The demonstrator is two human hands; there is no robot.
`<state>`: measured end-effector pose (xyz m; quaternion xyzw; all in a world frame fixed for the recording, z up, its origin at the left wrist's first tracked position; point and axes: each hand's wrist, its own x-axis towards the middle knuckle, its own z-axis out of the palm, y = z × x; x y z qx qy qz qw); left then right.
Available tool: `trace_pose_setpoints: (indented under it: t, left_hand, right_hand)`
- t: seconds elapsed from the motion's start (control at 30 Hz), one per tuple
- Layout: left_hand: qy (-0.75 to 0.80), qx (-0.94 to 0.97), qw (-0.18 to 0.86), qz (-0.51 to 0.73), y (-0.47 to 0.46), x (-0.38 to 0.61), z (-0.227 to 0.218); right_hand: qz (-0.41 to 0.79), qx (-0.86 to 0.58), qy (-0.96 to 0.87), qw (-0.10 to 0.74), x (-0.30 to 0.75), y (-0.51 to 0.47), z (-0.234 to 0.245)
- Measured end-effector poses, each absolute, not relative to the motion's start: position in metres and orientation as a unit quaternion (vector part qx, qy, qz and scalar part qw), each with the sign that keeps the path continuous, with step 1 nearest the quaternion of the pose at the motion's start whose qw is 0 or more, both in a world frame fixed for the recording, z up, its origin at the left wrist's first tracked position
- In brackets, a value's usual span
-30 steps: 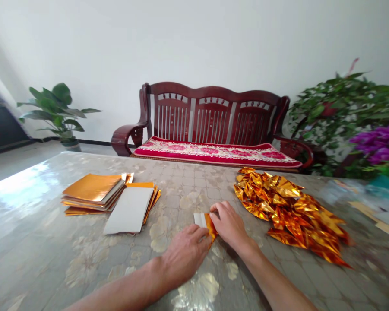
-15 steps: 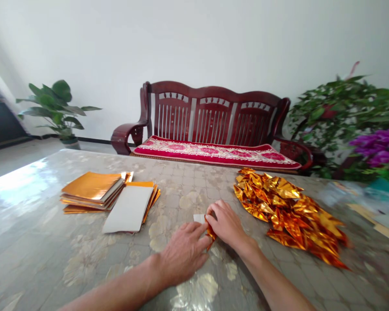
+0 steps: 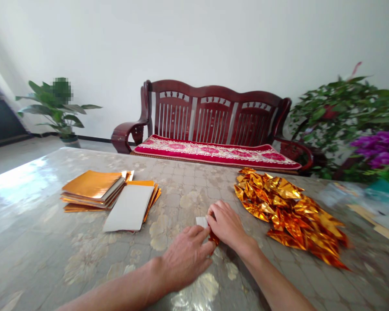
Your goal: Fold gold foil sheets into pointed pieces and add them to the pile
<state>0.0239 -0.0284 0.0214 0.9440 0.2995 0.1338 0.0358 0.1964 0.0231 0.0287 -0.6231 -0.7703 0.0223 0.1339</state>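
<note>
Between my hands, on the table, lies a partly folded sheet of gold foil paper (image 3: pixel 201 221), its white back showing at the left and a strip of orange foil between my fingers. My left hand (image 3: pixel 190 255) rests over its near side, fingers bent and pressed on it. My right hand (image 3: pixel 226 221) pinches its right edge, thumb and index finger together. Much of the sheet is hidden under my fingers. To the right is a heap of folded gold foil pieces (image 3: pixel 288 211). On the left are a stack of gold foil sheets (image 3: pixel 92 183) and another stack with its white side up (image 3: pixel 129 208).
The table (image 3: pixel 84 259) has a patterned, shiny cover. Clear plastic bags (image 3: pixel 346 194) lie at its right end. Behind it stands a dark wooden bench (image 3: pixel 213 112) with a red floral cushion. Potted plants (image 3: pixel 61 108) flank the bench, with purple flowers (image 3: pixel 380 147) at the right.
Both hands have shifted very slightly toward the right with the foil sheet. Less of its white side and orange foil shows now. The stacks and the heap stay put.
</note>
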Motion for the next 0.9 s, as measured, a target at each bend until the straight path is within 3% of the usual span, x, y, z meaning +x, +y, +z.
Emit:
trace_pose_setpoints:
  t: [0.17,0.6,0.9]
  left_hand:
    - [0.295,0.946,0.03,0.128,-0.03,0.024,0.021]
    - [0.294,0.946,0.028,0.137,-0.028,0.022,0.018]
    - [0.313,0.936,0.049,0.156,-0.027,0.021,0.015]
  right_hand:
    - [0.039,-0.631,-0.764,0.126,0.195,0.022,0.034]
    - [0.219,-0.675,-0.694,0.12,0.208,0.029,0.039]
    - [0.14,-0.702,-0.683,0.144,0.2,0.012,0.032]
